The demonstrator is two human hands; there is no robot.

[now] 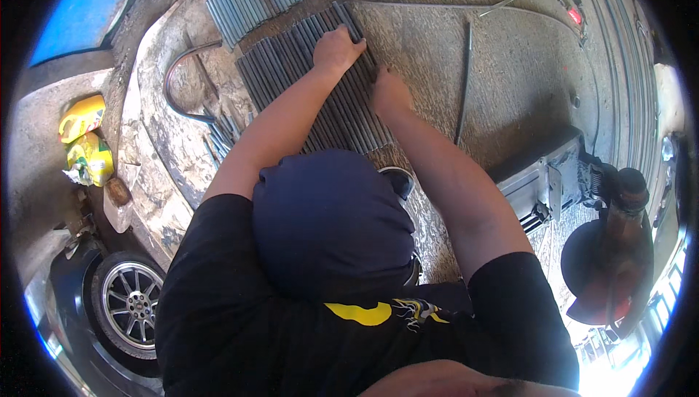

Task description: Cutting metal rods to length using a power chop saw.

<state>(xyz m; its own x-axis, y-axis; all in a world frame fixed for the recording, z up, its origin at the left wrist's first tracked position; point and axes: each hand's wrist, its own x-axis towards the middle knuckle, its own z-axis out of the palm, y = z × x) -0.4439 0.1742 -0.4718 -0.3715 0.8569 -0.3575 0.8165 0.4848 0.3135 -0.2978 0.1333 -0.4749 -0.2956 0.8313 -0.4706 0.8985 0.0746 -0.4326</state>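
Observation:
A flat row of dark metal rods [291, 69] lies side by side on the worn board in front of me. My left hand [338, 51] rests over the upper right part of the row. Its fingers curl down around a rod at the edge, which sticks out a little past the others. Just to the right, my right hand [392, 95] is closed against the row's right side; whatever its fingers hold is hidden. Beyond the row sits a group of lighter, bluish-grey rods [255, 0].
A single long rod [464, 84] lies to the right. A grey metal machine part [535, 186] stands at the lower right. On the left are a curved pipe [171, 84], short rod pieces [220, 139], yellow packages [91, 157] and a wheel [132, 302].

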